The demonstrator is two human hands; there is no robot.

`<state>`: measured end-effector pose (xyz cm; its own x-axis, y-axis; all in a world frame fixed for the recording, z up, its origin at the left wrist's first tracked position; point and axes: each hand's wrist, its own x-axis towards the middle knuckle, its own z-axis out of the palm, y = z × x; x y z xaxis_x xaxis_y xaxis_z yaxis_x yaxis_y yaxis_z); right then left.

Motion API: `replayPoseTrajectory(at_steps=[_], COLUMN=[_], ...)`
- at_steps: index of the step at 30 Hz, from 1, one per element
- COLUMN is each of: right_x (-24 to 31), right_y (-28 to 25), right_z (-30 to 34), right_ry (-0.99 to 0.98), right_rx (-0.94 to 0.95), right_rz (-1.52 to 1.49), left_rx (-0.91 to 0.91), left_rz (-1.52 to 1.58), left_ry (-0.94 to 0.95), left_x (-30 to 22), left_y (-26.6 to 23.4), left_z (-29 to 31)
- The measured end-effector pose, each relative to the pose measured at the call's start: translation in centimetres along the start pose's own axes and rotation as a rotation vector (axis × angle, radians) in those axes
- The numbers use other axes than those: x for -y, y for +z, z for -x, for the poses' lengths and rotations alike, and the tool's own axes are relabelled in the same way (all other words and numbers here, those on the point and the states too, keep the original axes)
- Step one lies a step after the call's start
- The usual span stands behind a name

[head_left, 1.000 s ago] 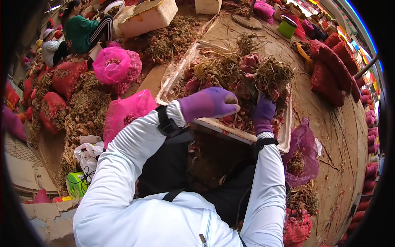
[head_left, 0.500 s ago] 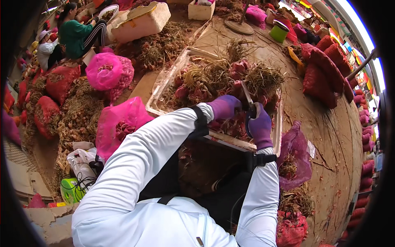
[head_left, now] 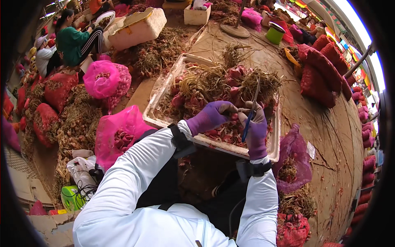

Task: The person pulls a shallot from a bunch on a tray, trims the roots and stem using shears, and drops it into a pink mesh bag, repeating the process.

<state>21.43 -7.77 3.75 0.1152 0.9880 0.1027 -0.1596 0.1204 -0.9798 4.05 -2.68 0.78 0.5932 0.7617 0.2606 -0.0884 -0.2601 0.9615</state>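
A white foam box [head_left: 164, 101] in front of me holds red-skinned bulbs that look like shallots [head_left: 235, 78], with bundles of dry stalks [head_left: 259, 84] still on them. Over its near side, my right hand [head_left: 257, 129], in a purple glove, grips scissors [head_left: 247, 125] with blue handles; their blades point away from me. My left hand [head_left: 210, 117], gloved the same way, is closed with its thumb and fingertips meeting the right hand's fingertips. What lies between those fingertips is too small to make out. Loose red bulbs and skins lie in the box below both hands.
Pink mesh bags [head_left: 117, 131] stand left of the box, and a purple mesh bag [head_left: 294, 160] lies to its right. Full red sacks [head_left: 321, 76] are stacked at the far right. A person in green [head_left: 72, 43] sits at the far left beside a large foam box [head_left: 138, 31].
My left hand has drawn back toward me and left. My right hand has turned, so the scissors now stand more upright, and its fingertips have come to the left hand's.
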Motion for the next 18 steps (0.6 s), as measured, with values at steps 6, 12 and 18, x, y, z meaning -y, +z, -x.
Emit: replayPoseTrajectory(at_steps=[6,12,18], right_x=[-0.4,-0.1,0.6], right_y=[1.0,1.6,0.5], right_z=[0.1,0.6,0.3], right_ry=[-0.09,-0.2,-0.29], right_rx=[-0.024,-0.082,-0.18], right_rz=[-0.036,0.052,0.07], left_rx=[-0.008,-0.159,-0.275], left_rz=[0.207,0.256,0.142], left_ry=[-0.159,-0.193,-0.405], left_x=[-1.3,-0.9,-1.1], left_y=[0.3,0.1,-1.3], left_z=[0.0,-0.4,-0.7])
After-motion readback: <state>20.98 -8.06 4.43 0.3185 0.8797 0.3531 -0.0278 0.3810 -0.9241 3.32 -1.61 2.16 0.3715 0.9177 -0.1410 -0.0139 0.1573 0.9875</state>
